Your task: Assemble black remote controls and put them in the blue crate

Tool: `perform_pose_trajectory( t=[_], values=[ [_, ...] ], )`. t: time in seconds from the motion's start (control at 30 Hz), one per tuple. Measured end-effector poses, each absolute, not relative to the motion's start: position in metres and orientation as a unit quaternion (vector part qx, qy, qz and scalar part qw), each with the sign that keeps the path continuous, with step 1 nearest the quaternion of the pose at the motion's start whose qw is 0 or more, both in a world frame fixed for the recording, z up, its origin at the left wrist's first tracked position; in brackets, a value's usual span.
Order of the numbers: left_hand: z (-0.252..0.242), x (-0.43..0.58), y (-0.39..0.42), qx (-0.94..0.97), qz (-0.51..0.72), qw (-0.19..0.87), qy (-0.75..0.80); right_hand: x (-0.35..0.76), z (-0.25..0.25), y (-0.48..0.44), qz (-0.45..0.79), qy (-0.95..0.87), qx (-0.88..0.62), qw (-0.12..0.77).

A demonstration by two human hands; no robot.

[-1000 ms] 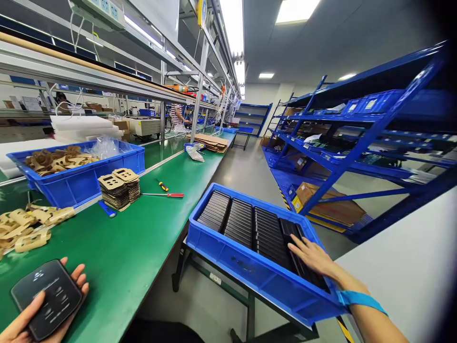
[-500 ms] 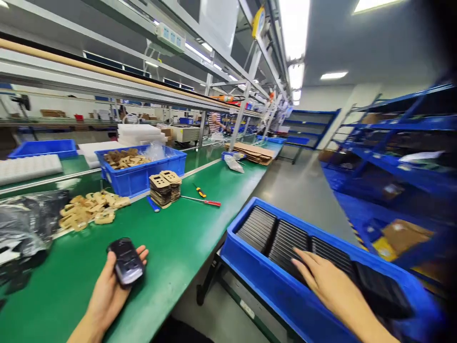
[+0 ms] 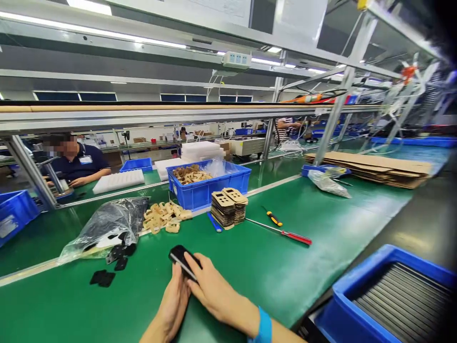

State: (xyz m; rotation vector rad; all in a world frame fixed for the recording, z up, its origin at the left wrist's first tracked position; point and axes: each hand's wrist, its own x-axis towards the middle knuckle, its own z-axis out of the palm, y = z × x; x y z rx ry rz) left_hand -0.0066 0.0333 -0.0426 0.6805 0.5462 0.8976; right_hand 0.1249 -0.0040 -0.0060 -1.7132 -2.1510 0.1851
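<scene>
A black device (image 3: 179,255) with a pale edge is held between both hands over the green table, tilted up to the left. My left hand (image 3: 174,297) cups it from below and the left side. From the right, my right hand (image 3: 210,286) grips it, with fingers lying across its face; a blue band circles that wrist. Behind the device stands a stack of tan cut-out pieces (image 3: 228,208), with a blue pen-like tool (image 3: 214,222) beside it. Small black pads (image 3: 102,277) lie to the left of the hands.
A blue bin (image 3: 210,188) of tan parts stands behind a loose tan pile (image 3: 164,215). A plastic bag (image 3: 107,224) lies left. Right are screwdrivers (image 3: 296,237), cardboard sheets (image 3: 378,166) and a blue crate (image 3: 342,290) of black slats. A person (image 3: 85,164) sits across.
The view has swung left. My right hand has left the crate of black slats and joined my left hand at the device, whose face has turned away and is now partly covered by fingers.
</scene>
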Motion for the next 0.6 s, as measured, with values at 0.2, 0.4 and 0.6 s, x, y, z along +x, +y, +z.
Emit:
perform_pose_trajectory(
  t=[0.2,0.4,0.6],
  values=[
    [-0.053,-0.003,0.035,0.320,0.427,0.800,0.275,0.183,-0.013,0.060,-0.009,-0.701,-0.700,0.138],
    [-0.049,-0.003,0.033,0.335,0.406,0.797,0.297,0.191,-0.023,0.071,-0.038,-0.696,-0.707,0.123],
    [-0.057,0.000,0.038,0.376,0.497,0.691,0.365,0.159,-0.004,0.110,-0.011,-0.762,-0.626,0.163]
  ],
)
